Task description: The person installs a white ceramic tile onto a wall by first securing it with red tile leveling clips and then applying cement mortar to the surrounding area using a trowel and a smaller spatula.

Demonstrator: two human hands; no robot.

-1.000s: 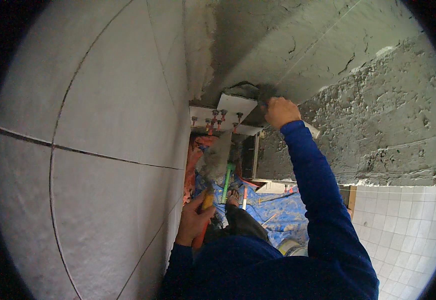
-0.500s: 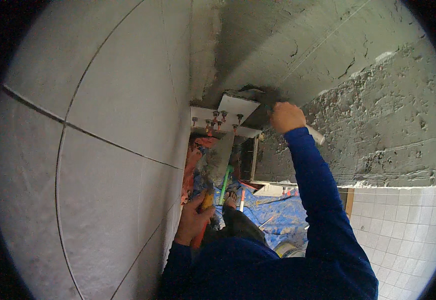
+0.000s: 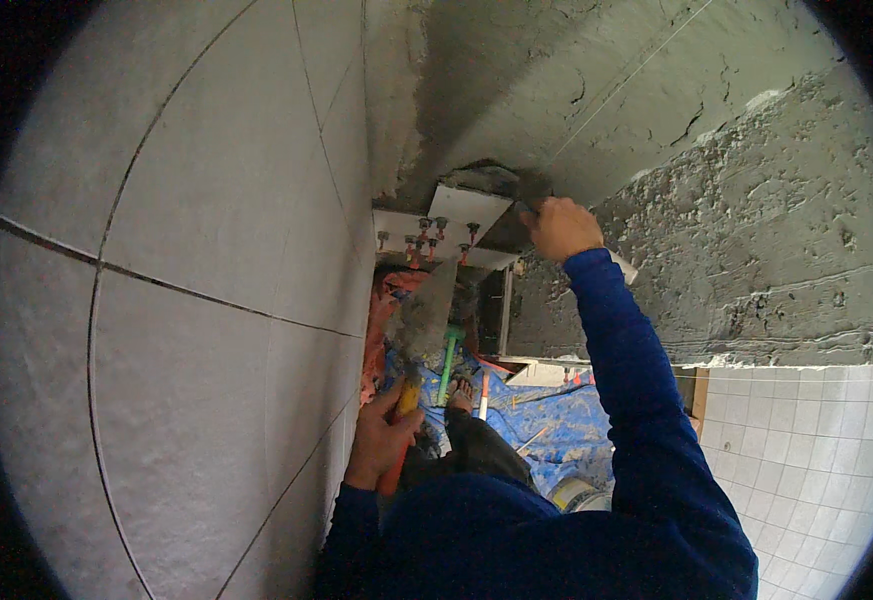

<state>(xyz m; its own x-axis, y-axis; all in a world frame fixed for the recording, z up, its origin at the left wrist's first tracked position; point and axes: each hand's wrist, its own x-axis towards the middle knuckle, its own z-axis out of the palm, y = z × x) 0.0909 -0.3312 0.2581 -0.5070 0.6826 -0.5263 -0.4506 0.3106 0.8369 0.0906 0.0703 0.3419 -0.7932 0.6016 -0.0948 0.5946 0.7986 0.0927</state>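
My right hand [image 3: 564, 230] is wrapped round a trowel with a pale handle [image 3: 624, 268]. Its dark blade [image 3: 533, 190] lies at the wet grey mortar [image 3: 486, 178], just beside the edge of a small white tile [image 3: 468, 207]. Several tile-levelling clips [image 3: 424, 240] with dark caps and red stems stand along that tile and the tiles under it. Lower left, my left hand [image 3: 384, 438] grips a second trowel by its yellow and red handle [image 3: 408, 400]. Mortar smears the long grey blade [image 3: 428, 310], which points away from me below the clips.
Large grey tiles [image 3: 196, 400] face the wall close on my left. Rough cement [image 3: 716, 250] covers the surface ahead and right, crossed by a thin string [image 3: 636, 75]. Below are a blue tarp [image 3: 546, 420], a green-handled tool [image 3: 448, 368], a bucket [image 3: 576, 495] and my foot [image 3: 460, 393].
My right hand and its trowel have shifted slightly left. In my left hand, the other trowel's blade has tilted up a little. The whole view has moved slightly.
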